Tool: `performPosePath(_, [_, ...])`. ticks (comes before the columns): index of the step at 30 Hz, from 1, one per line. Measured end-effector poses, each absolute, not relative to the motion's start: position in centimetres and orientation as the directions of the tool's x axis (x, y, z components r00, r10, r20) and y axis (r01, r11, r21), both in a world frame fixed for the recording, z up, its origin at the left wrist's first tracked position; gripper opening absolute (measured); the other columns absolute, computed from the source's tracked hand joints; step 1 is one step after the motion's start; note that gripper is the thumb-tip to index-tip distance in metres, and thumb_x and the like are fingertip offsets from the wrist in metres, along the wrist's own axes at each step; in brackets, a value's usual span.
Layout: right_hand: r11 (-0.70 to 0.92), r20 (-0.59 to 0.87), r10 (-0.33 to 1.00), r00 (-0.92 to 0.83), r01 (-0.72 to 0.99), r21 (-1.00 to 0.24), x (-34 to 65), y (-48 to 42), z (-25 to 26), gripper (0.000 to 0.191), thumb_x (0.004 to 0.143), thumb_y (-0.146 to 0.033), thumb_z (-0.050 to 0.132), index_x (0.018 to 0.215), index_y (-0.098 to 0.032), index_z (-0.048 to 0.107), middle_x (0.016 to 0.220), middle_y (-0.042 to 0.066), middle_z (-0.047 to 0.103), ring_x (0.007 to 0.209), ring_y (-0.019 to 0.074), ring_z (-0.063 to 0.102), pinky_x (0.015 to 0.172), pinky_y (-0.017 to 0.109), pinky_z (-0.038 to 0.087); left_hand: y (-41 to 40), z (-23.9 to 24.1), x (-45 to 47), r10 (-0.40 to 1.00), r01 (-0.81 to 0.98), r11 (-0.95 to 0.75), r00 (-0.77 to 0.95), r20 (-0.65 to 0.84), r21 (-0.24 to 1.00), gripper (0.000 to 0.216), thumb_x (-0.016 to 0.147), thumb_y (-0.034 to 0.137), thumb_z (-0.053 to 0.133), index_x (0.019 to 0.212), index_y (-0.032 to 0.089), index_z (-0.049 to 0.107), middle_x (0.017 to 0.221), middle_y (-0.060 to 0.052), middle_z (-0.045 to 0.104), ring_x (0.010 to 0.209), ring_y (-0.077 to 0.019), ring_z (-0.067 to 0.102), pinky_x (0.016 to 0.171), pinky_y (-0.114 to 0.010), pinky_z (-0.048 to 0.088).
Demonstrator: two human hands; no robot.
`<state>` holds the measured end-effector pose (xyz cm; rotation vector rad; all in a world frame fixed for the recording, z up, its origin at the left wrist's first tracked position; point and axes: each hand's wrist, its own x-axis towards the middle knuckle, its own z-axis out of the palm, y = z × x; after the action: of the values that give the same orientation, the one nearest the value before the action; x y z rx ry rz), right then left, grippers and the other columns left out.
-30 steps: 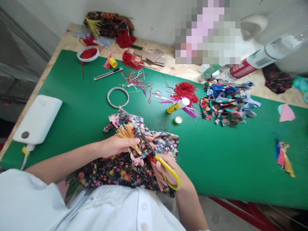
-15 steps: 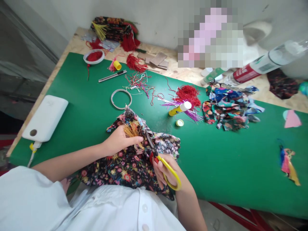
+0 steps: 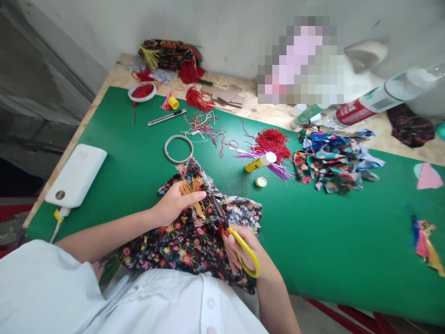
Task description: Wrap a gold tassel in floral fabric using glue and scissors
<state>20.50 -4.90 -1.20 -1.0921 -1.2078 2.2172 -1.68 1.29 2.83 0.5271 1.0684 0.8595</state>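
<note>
My left hand (image 3: 175, 204) pinches a fold of dark floral fabric (image 3: 181, 246) together with a yellow tassel (image 3: 192, 189) at the near edge of the green mat (image 3: 313, 232). My right hand (image 3: 243, 253) grips yellow-handled scissors (image 3: 234, 234); their blades point up and left into the fabric, right beside my left thumb. The fabric spreads from my lap onto the mat. A metal ring (image 3: 178, 148) lies just beyond the fabric's far tip.
A white power bank (image 3: 76, 175) lies at the left mat edge. A glue stick (image 3: 260, 161) and its cap (image 3: 260, 182), red thread (image 3: 273, 138), fabric scraps (image 3: 333, 160), a craft knife (image 3: 167, 117) and bottles (image 3: 375, 99) sit farther back. A finished tassel piece (image 3: 426, 243) lies right.
The scissor blades have worked slightly further into the fabric. My left hand has shifted its grip on the tassel and cloth a little. My head has tilted, so the view has slid down.
</note>
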Motion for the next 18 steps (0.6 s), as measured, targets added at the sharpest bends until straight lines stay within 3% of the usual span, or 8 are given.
performPosePath(6, [-0.535,-0.449,0.649,-0.614,0.053,-0.844,20.41,-4.75,-1.02,0.056,0.087,-0.074,0.054,0.073,-0.022,0.040,0.042,-0.011,0.037,0.029,0.0051,0.037,0.030,0.017,0.038,1.41,2.40,-1.84,0.809,-0.321,0.588,0.216,-0.547,0.743,0.039,0.057,0.033,0.093,0.080,0.013,0.068,0.071,0.001,0.071,0.063,-0.0115,0.064,0.064,-0.024,0.056])
performPosePath(18, [-0.554,-0.472,0.641,-0.604,0.061,-0.830,20.64,-4.81,-0.80,0.058,0.083,-0.077,0.057,0.074,-0.022,0.042,0.045,-0.011,0.039,0.030,0.0053,0.038,0.031,0.019,0.040,1.09,1.96,-2.20,0.816,-0.251,0.576,0.233,-0.529,0.778,0.039,0.067,0.045,0.086,0.076,0.014,0.066,0.073,-0.001,0.069,0.067,-0.0134,0.064,0.066,-0.025,0.056])
